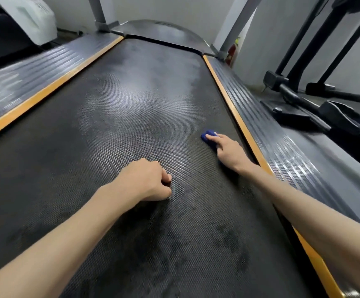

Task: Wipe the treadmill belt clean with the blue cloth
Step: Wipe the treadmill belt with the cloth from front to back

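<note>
The black textured treadmill belt (pixel 121 130) runs away from me, with dull grey patches further up and darker smudges near me. My right hand (pixel 228 150) presses the blue cloth (pixel 208 136) flat on the belt near its right edge, fingers stretched over the cloth, which is mostly hidden beneath the hand. My left hand (pixel 146 179) rests on the middle of the belt as a fist, fingers curled and holding nothing.
Orange strips (pixel 235 112) border the belt on both sides, with ribbed grey side rails (pixel 282 147) beyond them. Grey uprights (pixel 235 26) rise at the far end. Black exercise equipment (pixel 316 104) stands to the right, another machine (pixel 13 24) at far left.
</note>
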The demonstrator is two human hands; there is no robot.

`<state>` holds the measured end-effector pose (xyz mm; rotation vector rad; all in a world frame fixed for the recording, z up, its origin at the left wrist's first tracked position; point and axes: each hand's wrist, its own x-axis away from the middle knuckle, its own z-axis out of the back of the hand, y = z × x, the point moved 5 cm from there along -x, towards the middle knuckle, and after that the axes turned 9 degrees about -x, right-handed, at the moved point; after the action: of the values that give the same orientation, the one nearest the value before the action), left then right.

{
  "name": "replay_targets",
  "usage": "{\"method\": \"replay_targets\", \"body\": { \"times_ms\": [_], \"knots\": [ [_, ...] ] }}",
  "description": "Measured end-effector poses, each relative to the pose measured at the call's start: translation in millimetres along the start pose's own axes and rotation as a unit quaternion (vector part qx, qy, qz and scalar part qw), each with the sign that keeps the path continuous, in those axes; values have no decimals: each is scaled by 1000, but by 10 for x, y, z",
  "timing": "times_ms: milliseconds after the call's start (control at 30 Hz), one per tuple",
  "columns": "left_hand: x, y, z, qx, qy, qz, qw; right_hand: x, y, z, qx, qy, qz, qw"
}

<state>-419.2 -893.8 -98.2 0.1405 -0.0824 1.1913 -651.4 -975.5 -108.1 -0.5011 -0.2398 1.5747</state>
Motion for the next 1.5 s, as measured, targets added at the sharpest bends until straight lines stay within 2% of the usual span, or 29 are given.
{"method": "replay_targets", "body": {
  "times_ms": [133,267,367,433,467,533,600,667,700,767,833,867,1033,1133,1233,1400,1500],
  "knots": [
    [-11,-41,57,17,-23,-7,1000,393,-54,14,3,7,35,999],
    [33,-61,55,32,-27,-15,999,98,42,95,-17,-37,50,998],
    [40,-64,68,37,-20,-10,999,-320,130,41,1,-47,-31,998],
    [43,-59,52,42,-15,-8,999,-478,46,5,16,-20,-92,995],
    [37,-64,43,45,-11,-5,999,-494,-42,-7,23,-7,-95,995],
    [20,-70,43,44,-7,0,999,-420,-241,-84,0,-13,-31,999],
    [13,-83,46,36,-3,3,999,-201,-455,-269,-48,-76,81,993],
    [16,-90,36,38,-7,1,999,-33,-486,-319,-101,-96,115,983],
    [23,-89,19,42,-10,1,999,-76,-440,-270,-108,-78,99,986],
    [22,-90,-19,46,-8,0,999,-285,-279,-176,-68,-42,15,997],
    [13,-102,-43,52,-7,2,999,-472,-185,-135,-12,-38,-84,996],
    [5,-105,-50,54,-9,0,999,-520,-195,-128,9,-36,-107,994],
    [-17,-98,-173,58,-35,-10,998,-331,-220,-83,31,-53,-89,994],
    [-32,-85,-227,62,-32,-11,998,-128,-119,7,-1,-27,-138,990],
    [-16,-73,-211,62,-19,-17,998,101,-179,20,13,-16,-160,987],
    [-35,-109,-192,87,-35,-15,995,793,-262,87,39,-21,-135,990],
    [13,-98,-168,105,-4,-21,994,1297,-346,66,35,-10,-91,995]
  ]
}}
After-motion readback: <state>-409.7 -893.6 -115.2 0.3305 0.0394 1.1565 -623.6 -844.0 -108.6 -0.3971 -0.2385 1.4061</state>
